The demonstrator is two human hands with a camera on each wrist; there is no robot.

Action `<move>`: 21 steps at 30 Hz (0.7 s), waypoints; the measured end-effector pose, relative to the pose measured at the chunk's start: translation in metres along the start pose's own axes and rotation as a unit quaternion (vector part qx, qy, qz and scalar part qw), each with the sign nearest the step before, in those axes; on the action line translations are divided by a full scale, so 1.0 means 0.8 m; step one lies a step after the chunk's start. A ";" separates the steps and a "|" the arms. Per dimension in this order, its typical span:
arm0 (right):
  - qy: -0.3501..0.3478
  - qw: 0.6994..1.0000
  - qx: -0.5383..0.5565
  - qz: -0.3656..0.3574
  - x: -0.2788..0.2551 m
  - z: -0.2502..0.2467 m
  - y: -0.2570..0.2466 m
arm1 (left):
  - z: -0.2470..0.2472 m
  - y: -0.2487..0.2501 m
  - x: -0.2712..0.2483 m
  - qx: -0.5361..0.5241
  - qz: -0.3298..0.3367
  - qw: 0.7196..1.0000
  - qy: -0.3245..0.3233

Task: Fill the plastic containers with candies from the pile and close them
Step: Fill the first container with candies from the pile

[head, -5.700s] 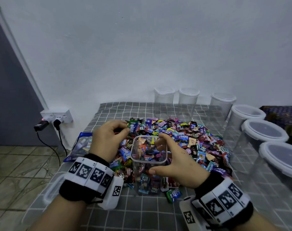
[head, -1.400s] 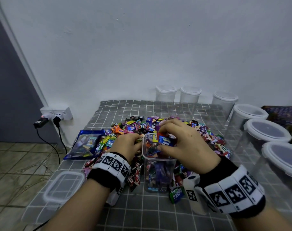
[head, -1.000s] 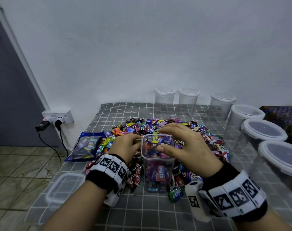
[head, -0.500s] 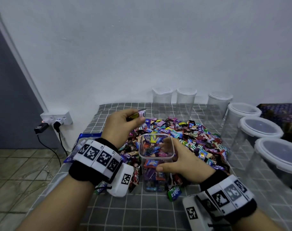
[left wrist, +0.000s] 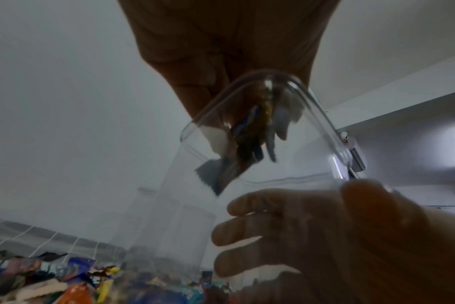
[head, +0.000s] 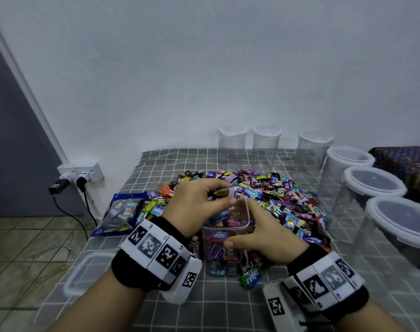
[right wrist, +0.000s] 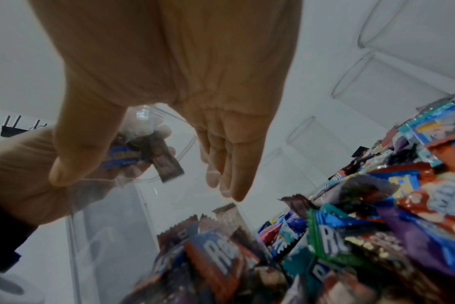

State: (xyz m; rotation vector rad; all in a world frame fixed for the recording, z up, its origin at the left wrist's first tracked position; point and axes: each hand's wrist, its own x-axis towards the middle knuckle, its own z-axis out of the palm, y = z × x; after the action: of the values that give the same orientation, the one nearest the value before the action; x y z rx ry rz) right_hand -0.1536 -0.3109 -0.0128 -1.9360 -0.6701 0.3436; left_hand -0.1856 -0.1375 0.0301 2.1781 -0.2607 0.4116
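While the left hand (head: 199,207) pinches a small bunch of wrapped candies (head: 224,192) in a narrow grip right over the mouth of the open container (head: 225,238), the right hand (head: 264,236) steadies that container from the side, thumb on the near wall and fingers curved round the far one. Seen from the left wrist, the wrappers (left wrist: 249,144) hang from the fingertips just inside the clear rim, not yet let go. This container stands upright on the checked surface (head: 228,307) at the near edge of the candy pile (head: 276,202), and sweets show through its wall almost up to the rim, so filling here looks close to finished; I judge only this handful and perhaps a little more will fit. Its lid (head: 86,274) lies flat on the surface to the left, well apart, so closing is still to come. Behind and to the right, a row of other containers (head: 371,183) stands with lids on and, as far as can be seen, no candy inside, which suggests most of the task remains. Plenty of the pile is left. A blue candy bag (head: 122,212) lies at the pile's left edge.
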 end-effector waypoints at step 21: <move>-0.002 0.999 0.044 -0.013 0.000 0.004 0.004 | 0.017 -0.001 -0.019 0.128 0.078 0.989 -0.016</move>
State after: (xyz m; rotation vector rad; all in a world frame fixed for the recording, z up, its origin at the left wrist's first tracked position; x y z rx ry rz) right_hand -0.1544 -0.3098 -0.0169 -1.8416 -0.6715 0.3558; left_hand -0.1971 -0.1474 0.0163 2.4265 -0.4175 0.5216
